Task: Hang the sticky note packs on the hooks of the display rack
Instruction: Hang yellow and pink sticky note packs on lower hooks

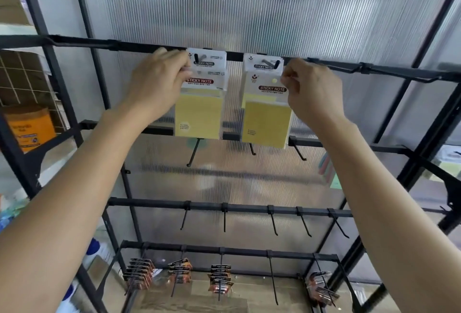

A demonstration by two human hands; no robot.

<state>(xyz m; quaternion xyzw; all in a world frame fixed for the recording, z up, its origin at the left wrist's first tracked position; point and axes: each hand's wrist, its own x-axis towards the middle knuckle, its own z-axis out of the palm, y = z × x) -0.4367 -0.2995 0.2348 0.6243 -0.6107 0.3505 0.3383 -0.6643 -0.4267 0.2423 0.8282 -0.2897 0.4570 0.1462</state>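
Head view shows the left hand [159, 76] pinching the front sticky note pack [199, 110] on the top bar's left hook [197, 59], while the right hand [311, 91] pinches the pack [267, 118] on the neighbouring hook [275, 63].

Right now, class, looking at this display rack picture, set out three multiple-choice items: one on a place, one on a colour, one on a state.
1. Where do the sticky note packs hang?
A. Top bar
B. Bottom bar
C. Floor

2. What colour are the note pads?
A. Blue
B. Yellow
C. Red

3. What is the right hand doing?
A. Hanging loose
B. Pinching a pack's header card
C. Holding batteries

Answers: 1 A, both hooks with packs sit on the top bar. 2 B, yellow shows through the wrap. 3 B, its fingertips close on the right pack, as the left hand does on its pack.
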